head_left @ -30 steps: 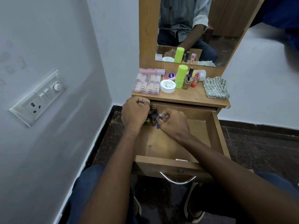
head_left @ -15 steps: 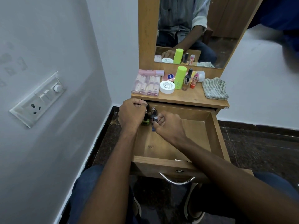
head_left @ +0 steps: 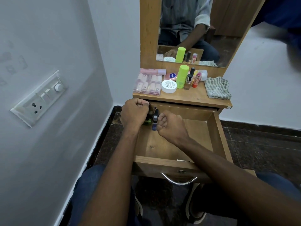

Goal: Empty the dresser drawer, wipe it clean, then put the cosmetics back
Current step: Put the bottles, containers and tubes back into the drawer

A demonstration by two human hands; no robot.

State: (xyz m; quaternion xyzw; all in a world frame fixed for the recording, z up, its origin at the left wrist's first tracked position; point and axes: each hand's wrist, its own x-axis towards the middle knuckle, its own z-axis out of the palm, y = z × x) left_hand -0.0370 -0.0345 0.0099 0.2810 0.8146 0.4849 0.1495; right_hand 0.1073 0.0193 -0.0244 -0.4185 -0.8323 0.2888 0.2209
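- The left hand (head_left: 134,114) sits at the back-left corner of the open light-brown wooden drawer (head_left: 218,136), fingers curled tight around a cluster of small dark bottles (head_left: 150,116), one with a green base; exactly how many it holds is hidden by the knuckles.
- Compared with a second ago this hand has barely shifted, so it seems to be bracing the cluster, not carrying it.
- Just right of it, a small bottle with a grey cap and bluish body (head_left: 154,123) stands between the two hands, touching or nearly touching the right fingers.
- The right hand (head_left: 171,126) is clenched, thumb side toward that bottle; whether it actually pinches the bottle or something else cannot be told. It has drifted slightly left and the bottle now stands more upright against the cluster.
- The rest of the drawer floor is bare wood, which suggests either the last items coming out or the first going back in.
- On the table (head_left: 184,99) above stand the clear flat case of pink tubes (head_left: 147,84), the round white cream tin (head_left: 169,86), the lime-green cylinder bottle (head_left: 182,76) and, far right, the crumpled green-striped cloth (head_left: 217,87).
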